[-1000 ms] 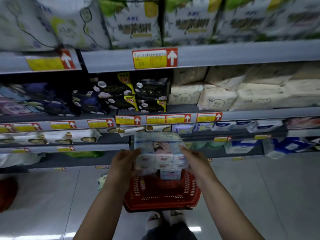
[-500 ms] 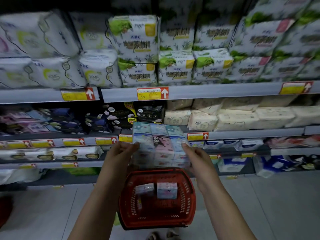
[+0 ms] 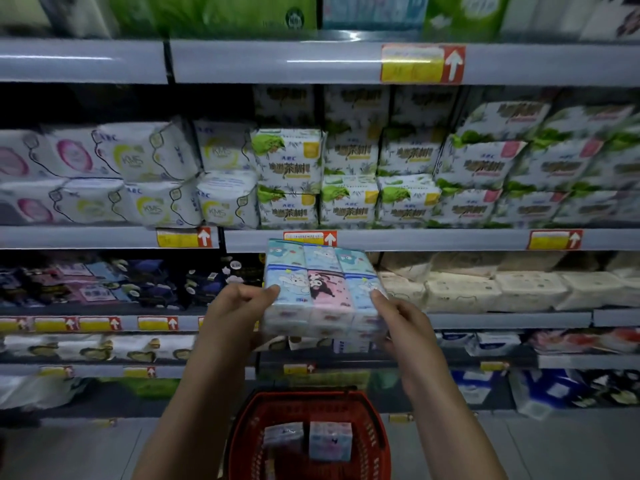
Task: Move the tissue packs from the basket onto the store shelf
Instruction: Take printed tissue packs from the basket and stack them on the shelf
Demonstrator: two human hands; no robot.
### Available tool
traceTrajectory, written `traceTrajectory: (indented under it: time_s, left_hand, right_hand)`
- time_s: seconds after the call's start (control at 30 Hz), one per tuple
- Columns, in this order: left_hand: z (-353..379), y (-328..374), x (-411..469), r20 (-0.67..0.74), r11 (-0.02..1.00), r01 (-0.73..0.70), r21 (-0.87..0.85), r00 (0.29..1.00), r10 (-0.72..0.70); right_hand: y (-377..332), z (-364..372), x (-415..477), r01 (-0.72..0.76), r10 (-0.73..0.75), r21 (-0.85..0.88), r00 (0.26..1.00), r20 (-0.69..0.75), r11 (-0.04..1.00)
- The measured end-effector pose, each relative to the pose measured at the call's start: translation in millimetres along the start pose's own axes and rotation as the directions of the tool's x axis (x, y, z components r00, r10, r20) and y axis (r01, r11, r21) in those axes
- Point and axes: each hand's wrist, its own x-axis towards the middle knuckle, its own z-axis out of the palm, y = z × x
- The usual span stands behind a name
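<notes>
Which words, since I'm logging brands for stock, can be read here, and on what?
"ABC": yellow-ringed white packs.
"KMS": the same packs.
"茶树", with a small "ABC" above: green-leafed packs.
Too blurred to read: price tags.
Only cartoon prints, no legible words: tissue pack.

Dim store aisle. Grey metal shelving (image 3: pixel 263 62) spans the full width in several tiers, each edge carrying yellow-and-red price labels (image 3: pixel 422 64) with white arrows, and there is a faint glare (image 3: pixel 353 37) on the topmost edge. The upper-middle tier holds white soft packs (image 3: pixel 145 157) at left and white-and-green packs (image 3: pixel 287 161) from centre to right; the tier below has dark packs (image 3: pixel 145 282) at left and beige packs (image 3: pixel 485 289) at right, while the lower tiers are blurred, with blue-and-white packs (image 3: pixel 474 386) low right. Pale grey tiled floor (image 3: pixel 561 452) lies near, seams showing at lower left and right.
</notes>
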Motion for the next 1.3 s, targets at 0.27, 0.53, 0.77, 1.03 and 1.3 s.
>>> traceTrajectory:
  time_s: [0.27, 0.53, 0.77, 1.03, 1.3]
  left_hand:
    - [-3.2, 22.7, -5.2, 0.007, 0.997, -0.066, 0.028, 0.998, 0.066]
    - [4.4, 39.5, -12.8, 0.094, 0.971, -0.037, -0.235, 0.994, 0.061]
    - [4.8, 46.6, -6.3, 0.175, 0.932, -0.064, -0.357, 0.975, 0.134]
    - [3.3, 58.4, -11.1, 0.246, 0.906, -0.068, -0.418, 0.951, 0.186]
    - [4.5, 53.8, -19.0, 0.323, 0.961, -0.109, -0.256, 0.927, 0.191]
  right_hand:
    - [-35.2, -6.4, -18.7, 0.144, -0.144, 0.01, 0.989, 0.021, 0.989]
    - [-56.8, -13.2, -29.3, 0.302, -0.302, 0.04, 0.953, -0.015, 0.952]
    - [-71.3, -17.0, -34.1, 0.428, -0.426, 0.123, 0.904, -0.042, 0.895]
    - [-75.1, -17.7, -36.0, 0.508, -0.508, 0.135, 0.861, -0.043, 0.85]
    - [-73.3, -21.1, -45.5, 0.51, -0.511, 0.093, 0.859, -0.018, 0.855]
